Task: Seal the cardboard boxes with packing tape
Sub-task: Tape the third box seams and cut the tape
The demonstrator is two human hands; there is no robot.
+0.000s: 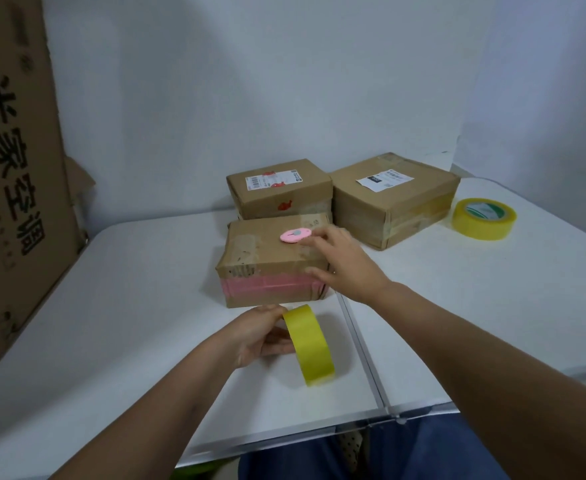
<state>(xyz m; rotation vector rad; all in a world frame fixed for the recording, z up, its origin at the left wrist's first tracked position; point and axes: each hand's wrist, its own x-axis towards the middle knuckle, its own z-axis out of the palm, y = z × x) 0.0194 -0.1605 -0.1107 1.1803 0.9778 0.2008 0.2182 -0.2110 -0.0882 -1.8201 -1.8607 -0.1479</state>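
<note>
On white table, left grip (260, 336) clasping yellow tape roll (310, 344), right grip (345, 261) spread over box (271, 261), side cardboard (14, 168) printed 米家空调

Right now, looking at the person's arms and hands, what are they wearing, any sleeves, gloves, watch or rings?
Both forearms are bare as far up as the view shows; no sleeve edge shows on either. The left hand and the right hand wear no gloves, and no watch, bracelet or ring shows on either. The only clothing in view is blue fabric over the lap, below the table edge.
</note>
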